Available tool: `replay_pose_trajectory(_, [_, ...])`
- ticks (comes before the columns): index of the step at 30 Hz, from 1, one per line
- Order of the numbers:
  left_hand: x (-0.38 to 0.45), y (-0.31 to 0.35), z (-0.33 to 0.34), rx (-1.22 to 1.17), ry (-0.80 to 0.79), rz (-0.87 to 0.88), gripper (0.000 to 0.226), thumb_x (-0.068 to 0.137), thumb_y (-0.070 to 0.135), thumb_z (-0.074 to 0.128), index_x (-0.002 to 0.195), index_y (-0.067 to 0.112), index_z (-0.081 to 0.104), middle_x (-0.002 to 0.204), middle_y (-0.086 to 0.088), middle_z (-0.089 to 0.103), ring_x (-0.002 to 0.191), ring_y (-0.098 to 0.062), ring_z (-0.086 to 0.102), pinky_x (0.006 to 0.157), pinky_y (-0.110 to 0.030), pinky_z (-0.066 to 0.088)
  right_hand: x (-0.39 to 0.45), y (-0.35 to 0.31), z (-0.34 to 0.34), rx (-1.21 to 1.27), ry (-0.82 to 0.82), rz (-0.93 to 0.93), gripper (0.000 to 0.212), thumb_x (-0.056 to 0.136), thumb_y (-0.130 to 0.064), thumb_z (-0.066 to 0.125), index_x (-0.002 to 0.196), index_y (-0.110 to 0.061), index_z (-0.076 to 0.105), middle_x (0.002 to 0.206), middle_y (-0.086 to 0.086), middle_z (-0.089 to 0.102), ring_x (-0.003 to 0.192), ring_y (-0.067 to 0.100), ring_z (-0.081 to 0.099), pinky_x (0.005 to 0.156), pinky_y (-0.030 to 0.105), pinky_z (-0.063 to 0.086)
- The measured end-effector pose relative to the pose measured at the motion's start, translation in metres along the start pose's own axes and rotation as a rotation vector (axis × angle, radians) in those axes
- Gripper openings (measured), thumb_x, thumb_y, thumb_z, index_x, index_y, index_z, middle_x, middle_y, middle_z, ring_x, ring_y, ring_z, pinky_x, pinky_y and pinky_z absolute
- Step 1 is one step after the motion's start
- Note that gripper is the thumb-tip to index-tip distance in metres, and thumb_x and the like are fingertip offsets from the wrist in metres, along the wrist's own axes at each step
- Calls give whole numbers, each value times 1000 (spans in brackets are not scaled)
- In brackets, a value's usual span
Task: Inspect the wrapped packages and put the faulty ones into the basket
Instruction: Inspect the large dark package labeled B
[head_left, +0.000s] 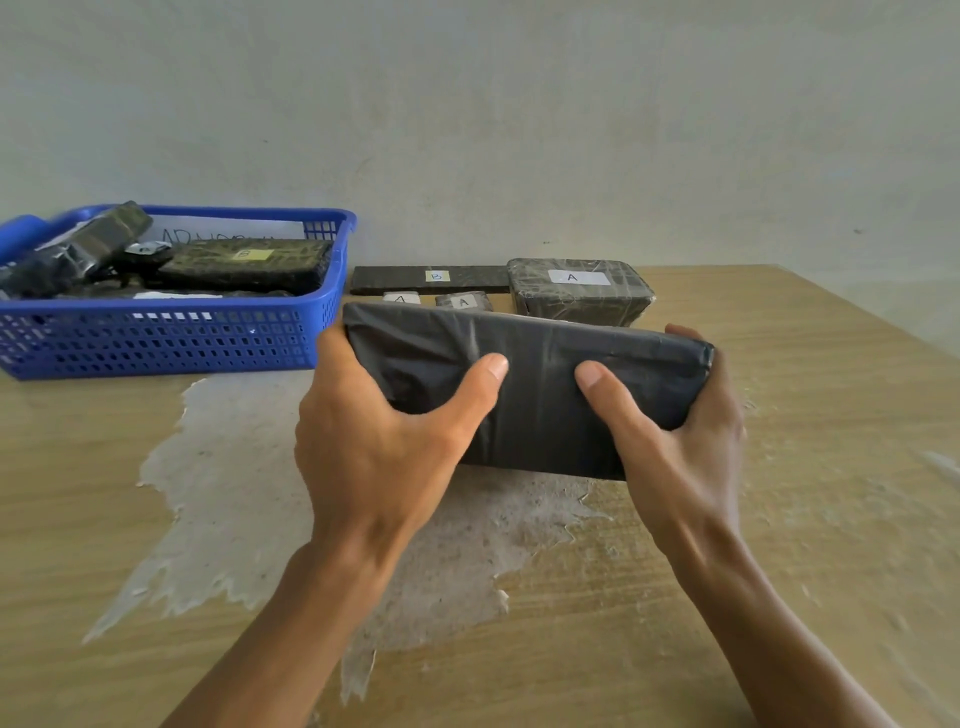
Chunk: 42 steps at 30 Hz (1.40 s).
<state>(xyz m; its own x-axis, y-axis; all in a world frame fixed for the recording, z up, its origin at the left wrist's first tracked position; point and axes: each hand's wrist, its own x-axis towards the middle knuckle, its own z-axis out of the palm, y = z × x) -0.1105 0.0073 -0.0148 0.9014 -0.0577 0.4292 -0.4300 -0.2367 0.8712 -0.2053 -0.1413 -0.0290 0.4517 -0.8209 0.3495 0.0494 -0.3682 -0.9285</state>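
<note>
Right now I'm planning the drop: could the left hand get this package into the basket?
Probably yes: the basket sits just left of the left hand, nothing between, though packages already fill much of it.

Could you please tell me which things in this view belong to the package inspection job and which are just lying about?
Belongs to the job:
- black package gripped by left hand and right hand
- blue basket holding packages
- labelled packages by the wall: flat B package, bulky A package

Just there:
- worn table
- wall
</note>
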Motion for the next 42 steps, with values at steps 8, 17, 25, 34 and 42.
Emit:
replay_pose_trajectory(8, [-5, 0, 8, 100, 37, -55, 96, 47, 77, 77, 118, 19, 51, 104, 7, 64, 92, -18, 65, 82, -46, 57, -2, 0, -1, -25, -23, -23, 98, 56, -57, 92, 139, -31, 46, 113, -24, 58, 98, -16, 58, 71, 8, 49])
replay_pose_trajectory(17, [-2, -2, 4, 99, -84, -51, 96, 49, 71, 82, 122, 21, 46, 113, 9, 63, 102, -17, 64, 89, -45, 56, 1, 3, -2, -62, -41, -58, 112, 49, -63, 89, 144, -34, 38, 115, -27, 51, 103, -11, 53, 80, 14, 47])
replay_pose_trajectory(25, [7, -2, -7, 110, -113, -23, 113, 44, 69, 82, 135, 17, 41, 116, 7, 61, 108, -21, 62, 91, -49, 55, 3, 9, -8, -170, -238, -211, 137, 44, -44, 100, 151, -41, 14, 125, -28, 35, 114, -21, 40, 82, -3, 37])
replay_pose_trajectory(34, [8, -1, -9, 255, -304, -22, 144, 32, 57, 95, 149, 19, 21, 143, 3, 50, 128, -22, 53, 104, -45, 48, 9, 10, -14, -236, -260, -226, 136, 45, -47, 99, 151, -40, 15, 134, -17, 37, 115, -10, 42, 85, 3, 33])
replay_pose_trajectory(42, [3, 1, -9, 306, -253, 5, 142, 34, 57, 96, 150, 15, 24, 139, -2, 54, 125, -27, 55, 103, -47, 48, 9, 13, -15, -263, -278, -225, 139, 50, -36, 99, 156, -38, 8, 139, -20, 32, 118, -10, 35, 87, 2, 30])
